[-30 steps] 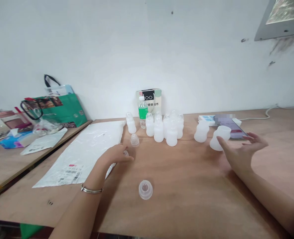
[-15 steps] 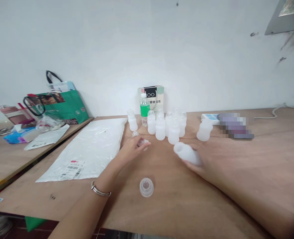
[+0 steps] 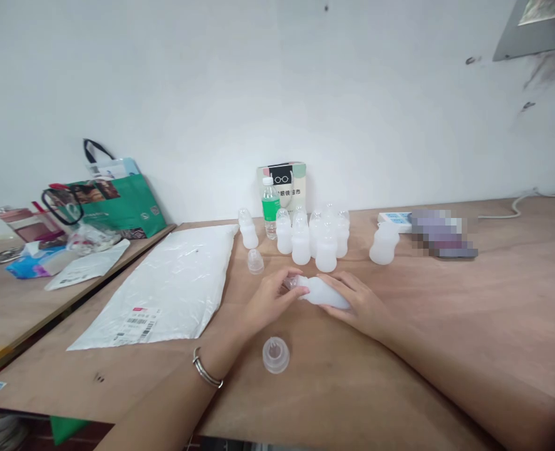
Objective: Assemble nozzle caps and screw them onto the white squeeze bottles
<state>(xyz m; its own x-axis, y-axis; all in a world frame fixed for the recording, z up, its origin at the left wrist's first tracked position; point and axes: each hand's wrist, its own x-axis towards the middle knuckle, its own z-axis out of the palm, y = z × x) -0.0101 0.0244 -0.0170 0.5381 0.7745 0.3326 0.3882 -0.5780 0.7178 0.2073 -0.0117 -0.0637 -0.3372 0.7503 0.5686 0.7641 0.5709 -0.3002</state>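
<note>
In my right hand [image 3: 357,300] lies a white baby bottle [image 3: 324,293], tilted on its side with its neck toward the left. My left hand [image 3: 277,293] grips a clear bottle top [image 3: 291,284] against that neck; the fingers partly hide it. One loose clear bottle top [image 3: 255,262] stands on the table beyond my left hand. Another clear top [image 3: 276,355] lies nearer me, its round opening showing. Behind my hands stands a group of white baby bottles with clear tops [image 3: 326,250]. A white bottle without a clear top [image 3: 384,243] is apart on the right.
A large white plastic mailer [image 3: 165,282] covers the table's left part. At the back are a water bottle [image 3: 270,210] and a paper bag [image 3: 299,181]. A blurred-out item [image 3: 440,235] lies at the right. A green bag [image 3: 136,203] rests on the neighbouring table.
My left hand has moved right and nearer with the clear top, bringing it to the bottle's neck. My right hand has shifted left with the bottle.
</note>
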